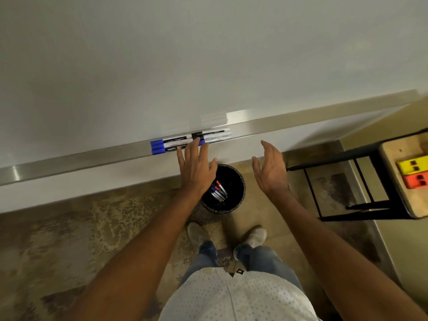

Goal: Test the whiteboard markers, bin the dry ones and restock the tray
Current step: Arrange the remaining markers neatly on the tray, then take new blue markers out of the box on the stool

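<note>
From the head camera, looking down: the whiteboard (162,54) fills the top of the view, and along its lower edge runs the metal marker tray (69,162). On the tray lie the whiteboard markers (178,142), packed side by side in a short row, blue caps (156,146) at the left end, white barrels running right, a black band showing near the middle.

The left hand (196,166) reaches up to that row, fingers straight and spread, the fingertips (197,140) laid over the markers' near edge, gripping nothing. The right hand (269,169) hangs in the air just right of it, well short of the tray, palm turned inward, fingers relaxed and slightly bent, nothing in it.

Directly beneath the hands, on the mottled brown floor (69,228), stands a round black bin (234,181); the left wrist covers part of its rim. Inside lie several discarded markers (218,192), red and blue caps visible. Both feet in pale shoes (254,236) stand right behind the bin.

Off to the right, a black-framed stool with a wooden top (403,181) carries a yellow box (412,164) and an orange box (415,181), touching each other.
</note>
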Action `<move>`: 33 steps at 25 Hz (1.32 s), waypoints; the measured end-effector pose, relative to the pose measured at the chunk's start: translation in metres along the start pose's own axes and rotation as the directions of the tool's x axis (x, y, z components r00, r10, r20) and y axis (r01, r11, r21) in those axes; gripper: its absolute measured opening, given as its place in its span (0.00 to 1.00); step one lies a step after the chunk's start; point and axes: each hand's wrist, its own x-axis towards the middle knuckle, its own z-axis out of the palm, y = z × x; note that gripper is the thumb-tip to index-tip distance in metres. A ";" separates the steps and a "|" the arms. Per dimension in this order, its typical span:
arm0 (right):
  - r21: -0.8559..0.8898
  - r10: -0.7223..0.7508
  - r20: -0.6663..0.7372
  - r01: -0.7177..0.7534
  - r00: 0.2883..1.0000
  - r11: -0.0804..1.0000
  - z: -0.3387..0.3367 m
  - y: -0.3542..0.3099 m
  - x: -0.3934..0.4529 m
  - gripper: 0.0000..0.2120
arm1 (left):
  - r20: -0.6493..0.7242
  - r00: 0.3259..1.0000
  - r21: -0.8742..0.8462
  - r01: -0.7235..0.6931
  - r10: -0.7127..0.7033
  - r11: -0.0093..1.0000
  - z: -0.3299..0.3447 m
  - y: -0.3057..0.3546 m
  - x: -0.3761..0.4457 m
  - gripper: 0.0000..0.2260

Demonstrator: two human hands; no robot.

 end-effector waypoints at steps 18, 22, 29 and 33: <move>-0.034 0.274 -0.192 -0.286 0.942 0.958 -0.174 0.285 -0.070 0.28 | 0.231 0.855 0.014 -0.481 0.465 0.877 0.086 0.370 -0.014 0.26; -0.048 0.329 -0.280 -0.356 0.902 0.933 -0.211 0.337 -0.080 0.27 | 0.233 0.801 0.006 -0.568 0.551 0.823 0.100 0.441 -0.010 0.26; 0.045 0.462 -0.422 -0.491 0.780 0.870 -0.266 0.410 -0.094 0.25 | 0.256 0.694 -0.036 -0.689 0.673 0.724 0.124 0.550 0.006 0.26; 0.105 0.533 -0.454 -0.551 0.714 0.828 -0.289 0.448 -0.085 0.25 | 0.240 0.645 -0.075 -0.733 0.726 0.676 0.140 0.606 0.029 0.25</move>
